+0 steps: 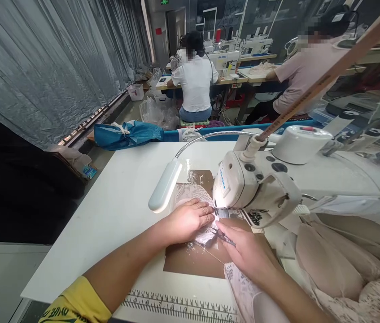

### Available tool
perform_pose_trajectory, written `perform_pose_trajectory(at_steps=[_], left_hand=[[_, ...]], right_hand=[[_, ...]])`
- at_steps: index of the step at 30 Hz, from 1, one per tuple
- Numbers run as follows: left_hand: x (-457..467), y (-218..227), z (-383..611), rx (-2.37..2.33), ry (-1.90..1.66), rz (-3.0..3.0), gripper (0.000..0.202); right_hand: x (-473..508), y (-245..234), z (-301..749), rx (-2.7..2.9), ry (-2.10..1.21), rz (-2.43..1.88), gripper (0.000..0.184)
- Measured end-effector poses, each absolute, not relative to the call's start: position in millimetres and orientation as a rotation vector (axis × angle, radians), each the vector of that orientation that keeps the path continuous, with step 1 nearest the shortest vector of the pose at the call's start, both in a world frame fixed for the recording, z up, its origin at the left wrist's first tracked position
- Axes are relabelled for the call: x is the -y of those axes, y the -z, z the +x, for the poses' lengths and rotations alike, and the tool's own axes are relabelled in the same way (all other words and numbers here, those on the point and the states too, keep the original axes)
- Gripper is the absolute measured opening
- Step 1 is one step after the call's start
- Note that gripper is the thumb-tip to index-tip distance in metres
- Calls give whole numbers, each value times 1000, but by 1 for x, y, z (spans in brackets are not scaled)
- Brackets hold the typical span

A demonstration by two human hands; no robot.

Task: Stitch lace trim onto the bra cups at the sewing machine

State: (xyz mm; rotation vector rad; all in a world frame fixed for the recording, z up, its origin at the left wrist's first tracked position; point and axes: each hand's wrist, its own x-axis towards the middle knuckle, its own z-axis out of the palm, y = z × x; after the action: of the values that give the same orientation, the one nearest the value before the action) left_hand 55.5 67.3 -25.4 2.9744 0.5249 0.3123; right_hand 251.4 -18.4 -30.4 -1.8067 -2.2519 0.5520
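My left hand (190,220) lies flat on a piece of white lace fabric (194,193), fingers stretched towards the needle area of the sewing machine (240,179). In my right hand (248,244) is a pair of small dark thread snips (225,237), held low with the pointed tips over the lace just beside my left fingers. The needle and presser foot are mostly hidden by the machine head and my fingertips. Another lace-edged piece (240,280) hangs beneath my right wrist towards the table's front edge.
A lamp (165,185) on a bendable arm shines from the left. Brown board (190,264) covers the surface round the needle; a printed ruler (176,307) runs along the front. Beige moulded cups (331,255) are piled at right. Two people (194,85) sit at machines ahead.
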Motion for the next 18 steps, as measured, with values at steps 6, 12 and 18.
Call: perform_pose_trajectory(at_steps=[6,12,18], left_hand=[[-72,28,55,-530,-316,2966,32],[-73,29,53,-579,-299,2927,35],[-70,34,51,-765,-298,2837,44]], right_hand=[[17,26,251,2313,-522,-1841,47],[19,28,250,2306,-511,-1878,50],[24,17,275,2140,-695,-1839,37]])
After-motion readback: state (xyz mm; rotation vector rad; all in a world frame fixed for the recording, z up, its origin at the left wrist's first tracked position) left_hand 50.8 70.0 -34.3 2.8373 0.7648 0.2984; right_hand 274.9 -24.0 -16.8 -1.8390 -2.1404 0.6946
